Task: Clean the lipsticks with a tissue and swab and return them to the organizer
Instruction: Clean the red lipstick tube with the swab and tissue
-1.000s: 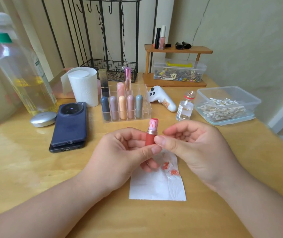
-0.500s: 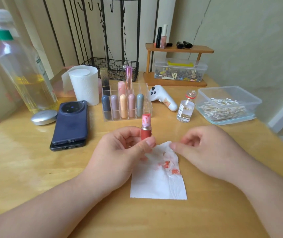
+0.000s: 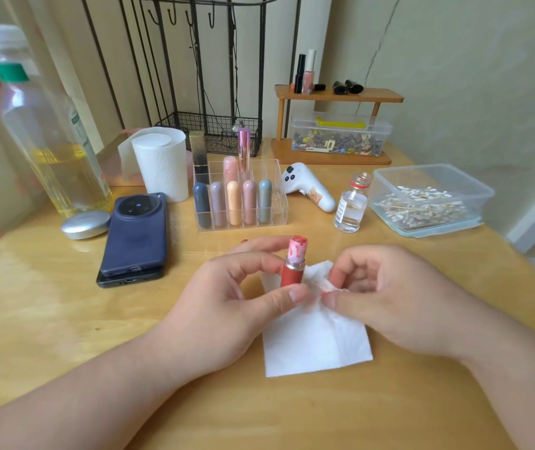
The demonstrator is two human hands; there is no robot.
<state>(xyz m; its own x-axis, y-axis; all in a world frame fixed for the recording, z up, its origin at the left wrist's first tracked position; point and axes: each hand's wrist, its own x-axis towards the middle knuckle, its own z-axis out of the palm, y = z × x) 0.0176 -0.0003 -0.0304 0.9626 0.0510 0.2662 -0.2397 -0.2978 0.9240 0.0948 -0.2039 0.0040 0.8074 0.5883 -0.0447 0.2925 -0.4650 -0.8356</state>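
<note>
My left hand (image 3: 237, 303) holds an uncapped red lipstick (image 3: 293, 267) upright between thumb and fingers; its pink bullet is smeared with red. Just to its right, my right hand (image 3: 389, 297) pinches the upper edge of a white tissue (image 3: 314, 345) that lies on the table under both hands. The clear organizer (image 3: 275, 216) stands behind the hands, with several pastel lipsticks in its front row and a black-gold and a pink metallic tube at its back. A clear tub of cotton swabs (image 3: 428, 199) sits at the right.
A small glass bottle of clear liquid (image 3: 352, 206) stands uncapped between organizer and swab tub. Two stacked phones (image 3: 134, 235), a silver disc (image 3: 86, 224), a tissue roll (image 3: 162, 164) and a big oil bottle (image 3: 45, 125) fill the left. A white handheld device (image 3: 308, 186) and a wooden shelf (image 3: 334, 125) stand behind.
My right hand left the lipstick, dropped to the tissue and now lifts and folds its stained upper edge. My left hand keeps the lipstick upright in about the same spot.
</note>
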